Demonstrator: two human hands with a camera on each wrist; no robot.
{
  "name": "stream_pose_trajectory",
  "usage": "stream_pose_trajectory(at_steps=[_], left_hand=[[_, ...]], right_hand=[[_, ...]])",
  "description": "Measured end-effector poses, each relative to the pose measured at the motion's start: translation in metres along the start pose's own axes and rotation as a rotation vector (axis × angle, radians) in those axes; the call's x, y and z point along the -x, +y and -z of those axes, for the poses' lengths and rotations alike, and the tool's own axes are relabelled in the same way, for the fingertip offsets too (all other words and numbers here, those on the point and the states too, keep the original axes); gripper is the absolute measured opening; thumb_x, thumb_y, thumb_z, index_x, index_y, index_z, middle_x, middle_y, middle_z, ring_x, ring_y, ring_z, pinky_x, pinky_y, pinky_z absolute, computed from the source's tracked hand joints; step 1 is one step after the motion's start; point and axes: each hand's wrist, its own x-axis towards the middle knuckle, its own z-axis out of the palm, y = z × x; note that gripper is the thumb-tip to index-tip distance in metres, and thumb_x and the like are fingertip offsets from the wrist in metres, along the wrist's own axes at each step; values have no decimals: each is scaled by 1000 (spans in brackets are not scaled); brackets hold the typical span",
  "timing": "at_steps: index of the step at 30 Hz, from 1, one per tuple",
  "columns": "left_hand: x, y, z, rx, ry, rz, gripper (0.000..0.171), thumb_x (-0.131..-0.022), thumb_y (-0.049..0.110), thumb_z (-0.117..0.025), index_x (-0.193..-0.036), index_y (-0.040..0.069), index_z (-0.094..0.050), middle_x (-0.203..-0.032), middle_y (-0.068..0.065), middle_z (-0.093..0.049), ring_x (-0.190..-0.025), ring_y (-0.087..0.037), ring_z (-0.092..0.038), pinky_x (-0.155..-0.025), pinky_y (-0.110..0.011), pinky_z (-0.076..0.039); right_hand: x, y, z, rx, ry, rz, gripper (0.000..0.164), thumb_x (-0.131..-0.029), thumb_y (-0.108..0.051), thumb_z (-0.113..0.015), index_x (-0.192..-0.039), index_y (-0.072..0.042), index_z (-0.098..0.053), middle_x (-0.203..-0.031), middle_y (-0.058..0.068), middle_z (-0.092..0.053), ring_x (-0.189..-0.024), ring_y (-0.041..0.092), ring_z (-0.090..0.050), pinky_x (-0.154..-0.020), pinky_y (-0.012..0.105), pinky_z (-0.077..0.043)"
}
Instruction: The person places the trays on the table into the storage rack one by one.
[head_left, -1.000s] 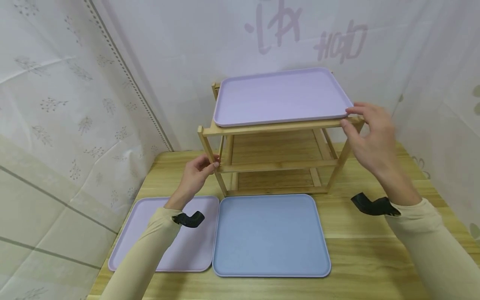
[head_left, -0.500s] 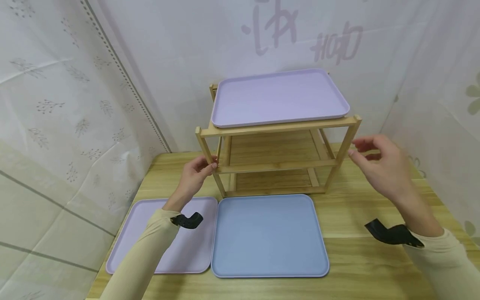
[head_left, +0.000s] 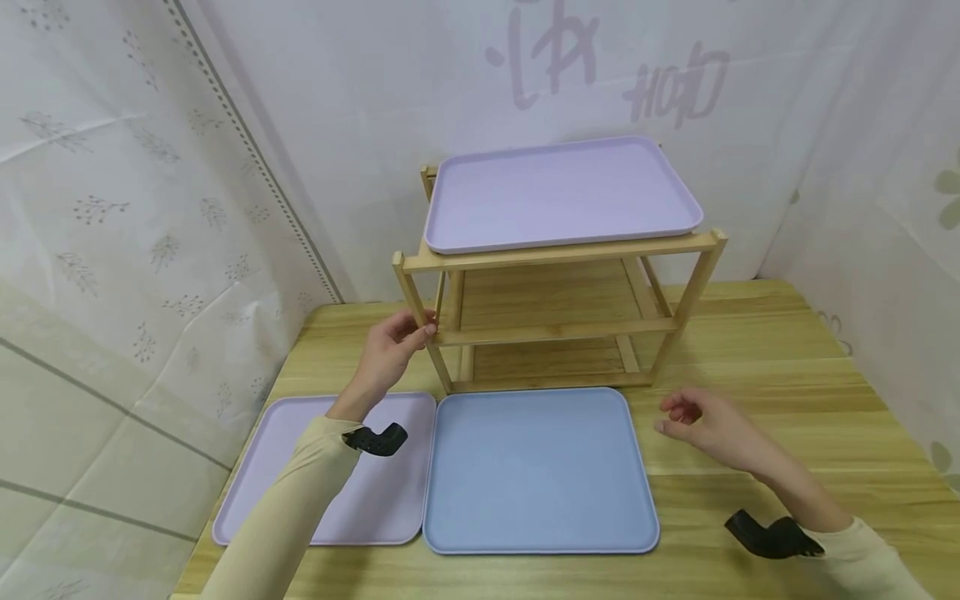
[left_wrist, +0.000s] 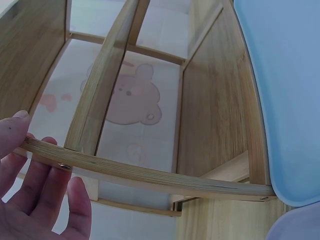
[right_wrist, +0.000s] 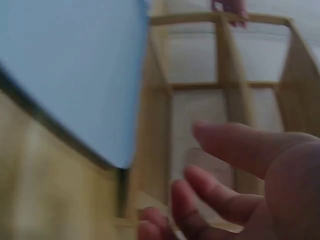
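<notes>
A wooden three-tier rack [head_left: 555,333] stands at the back of the table, with a purple tray [head_left: 562,196] lying on its top tier. My left hand [head_left: 390,346] grips the rack's front left post, thumb and fingers on either side of the wood [left_wrist: 145,172] in the left wrist view. Over the table to the right of the blue tray [head_left: 540,471], my right hand [head_left: 708,425] hovers with loosely bent fingers and nothing in them. In the right wrist view its fingers [right_wrist: 225,200] are spread apart near the blue tray's corner.
Left of the blue tray lies a second purple tray [head_left: 375,492], its edge right against the blue one and partly covered by my left forearm. Patterned curtains [head_left: 150,208] hang along the left side and behind the rack. The wooden tabletop [head_left: 757,358] extends to the right.
My right hand has left the front right corner of the upper purple tray and come down toward the blue tray's right side. The left hand keeps its grip on the post.
</notes>
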Motion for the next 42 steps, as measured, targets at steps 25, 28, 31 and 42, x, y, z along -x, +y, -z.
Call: stream_pose_trajectory(at_steps=[25, 28, 31, 42], left_hand=[[-2, 2, -2, 11, 2, -21, 31, -95, 16, -62, -123, 2, -61, -119, -18, -65, -101, -9, -61, -85, -19, -53], [-1, 1, -3, 7, 12, -32, 31, -95, 16, -62, -122, 2, -62, -118, -17, -65, -101, -10, -61, -84, -19, -53], [-1, 1, -3, 3, 13, -37, 31, -95, 16, -62, -122, 2, -62, -118, -17, -65, -102, -11, -61, -84, -19, -53], [-1, 0, -1, 14, -1, -5, 32, -95, 16, -61, -124, 2, -61, -121, -19, -64, -102, -7, -60, -85, -19, -52]], right_hand=[[21, 16, -71, 55, -141, -139, 24, -70, -14, -78, -76, -6, -56, -65, -1, -46, -60, 13, -42, -53, 23, -32], [21, 15, -72, 47, -143, -156, 22, -71, -11, -76, -76, -5, -55, -66, 1, -46, -62, 15, -42, -53, 23, -32], [22, 14, -72, 29, -144, -174, 20, -72, -9, -73, -77, -4, -55, -70, 3, -45, -65, 16, -42, -54, 24, -32], [30, 14, -67, -453, -262, -242, 32, -84, -2, -58, -105, 10, -38, -76, 9, -61, -67, 17, -59, -55, 29, -54]])
